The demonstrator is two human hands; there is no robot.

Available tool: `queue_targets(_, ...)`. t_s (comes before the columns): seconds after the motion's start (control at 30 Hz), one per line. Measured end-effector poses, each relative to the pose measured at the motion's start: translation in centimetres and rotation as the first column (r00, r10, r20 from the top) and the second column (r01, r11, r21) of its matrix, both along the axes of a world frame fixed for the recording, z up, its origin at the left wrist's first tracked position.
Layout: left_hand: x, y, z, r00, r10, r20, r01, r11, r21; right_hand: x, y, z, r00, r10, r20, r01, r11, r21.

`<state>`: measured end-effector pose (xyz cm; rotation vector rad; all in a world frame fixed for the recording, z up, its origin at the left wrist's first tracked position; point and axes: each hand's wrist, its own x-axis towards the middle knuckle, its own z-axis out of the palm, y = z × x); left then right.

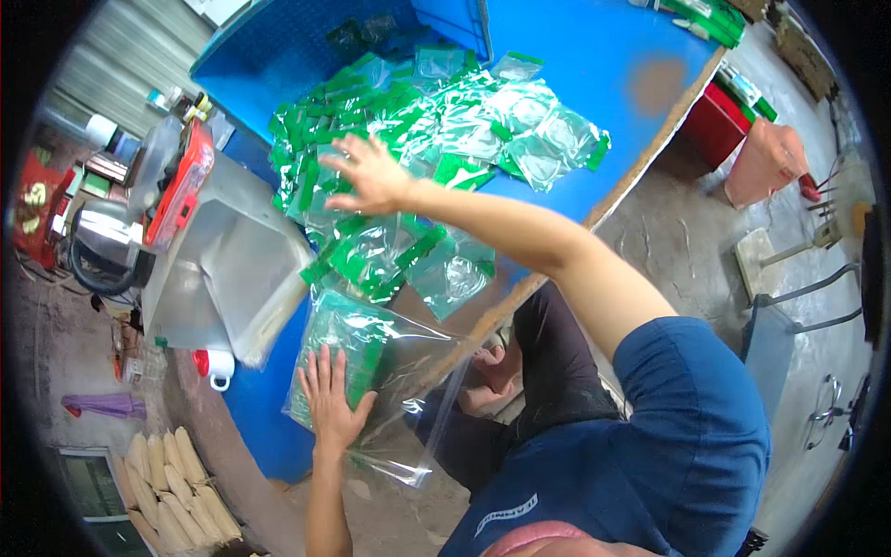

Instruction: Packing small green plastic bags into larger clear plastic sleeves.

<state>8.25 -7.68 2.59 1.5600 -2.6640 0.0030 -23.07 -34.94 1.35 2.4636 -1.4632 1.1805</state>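
My left hand (336, 404) lies flat, fingers stretched out, on a large clear plastic bag (408, 455) near the table's front edge. Inside that bag, under my fingers, is a stack of small green-and-clear packets (348, 325). My right hand (371, 176) reaches across with its fingers spread over the left part of a wide heap of similar small packets (455, 121). Nothing shows in its grasp, and I cannot tell whether it touches the heap. A few loose packets (450, 278) lie between the heap and the large bag.
A blue crate (264, 65) lies tipped behind the heap on the blue tabletop (585, 51). Left of it sit a pile of large clear plastic bags (218, 265) and a red-and-white mug (217, 368). The worn wooden table edge (640, 167) runs down the right side.
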Motion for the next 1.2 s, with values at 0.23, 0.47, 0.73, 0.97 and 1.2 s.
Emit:
queue_targets(0.23,4.3,2.6,1.3,0.999,0.048,0.001,-0.048,0.999,0.014,-23.9,3.1,-2.0,0.835,-0.551,-0.012,0.551,0.833,0.047)
queue_targets(0.47,9.4,2.1,5.2,0.970,0.127,0.207,-0.148,0.985,0.092,-15.0,9.2,-6.4,0.944,-0.270,-0.187,0.314,0.910,0.269)
queue_targets(0.73,-12.2,1.3,0.8,0.816,0.036,-0.577,-0.101,0.992,-0.080,-6.7,9.4,-6.1,0.967,0.094,-0.237,-0.077,0.994,0.081)
queue_targets(0.97,-15.7,1.1,-6.2,0.820,0.274,-0.502,-0.425,0.880,-0.214,-3.4,18.2,0.6,0.938,0.246,0.243,-0.312,0.906,0.287)
queue_targets(1.2,-16.9,11.7,-7.9,-0.281,0.696,-0.661,-0.043,0.679,0.733,-6.0,30.0,-3.3,0.835,0.455,-0.310,-0.379,0.883,0.276)
